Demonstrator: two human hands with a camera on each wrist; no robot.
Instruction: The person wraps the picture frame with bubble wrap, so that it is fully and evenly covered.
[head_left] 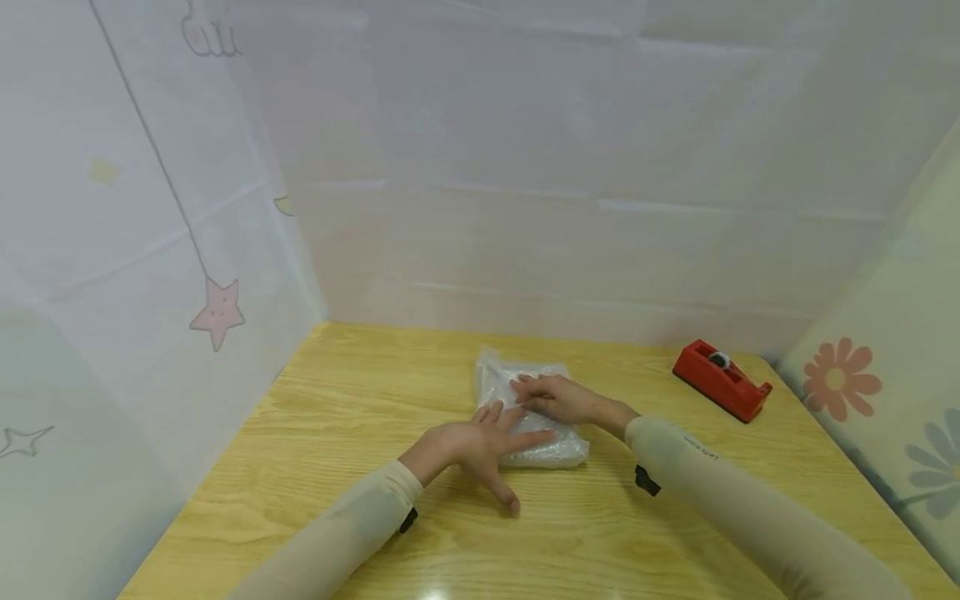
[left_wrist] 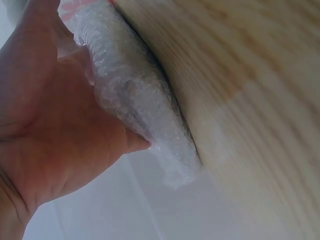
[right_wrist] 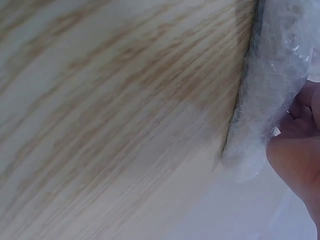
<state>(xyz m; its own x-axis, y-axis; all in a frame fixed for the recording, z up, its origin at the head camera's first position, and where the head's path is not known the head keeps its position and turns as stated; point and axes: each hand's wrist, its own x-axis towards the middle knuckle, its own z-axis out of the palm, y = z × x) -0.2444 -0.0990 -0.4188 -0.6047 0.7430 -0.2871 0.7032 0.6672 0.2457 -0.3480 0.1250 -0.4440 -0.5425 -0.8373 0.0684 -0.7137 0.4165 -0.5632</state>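
A flat package wrapped in clear bubble wrap (head_left: 551, 454) lies on the wooden table in front of me. My left hand (head_left: 480, 446) rests on its near left part with fingers spread and thumb stretched toward me. In the left wrist view, that hand (left_wrist: 65, 135) touches the upper face of the bubble-wrapped package (left_wrist: 145, 100). My right hand (head_left: 566, 400) lies across the top from the right, its fingertips close to the left fingers. The right wrist view shows the right hand (right_wrist: 295, 155) against the package (right_wrist: 275, 75), with a small white bit by its fingers; its fingertips are partly hidden.
A red tape dispenser (head_left: 720, 383) with a roll in it stands at the back right of the table (head_left: 360, 383). Pale printed sheets (head_left: 570, 208) hang behind the table and along both sides.
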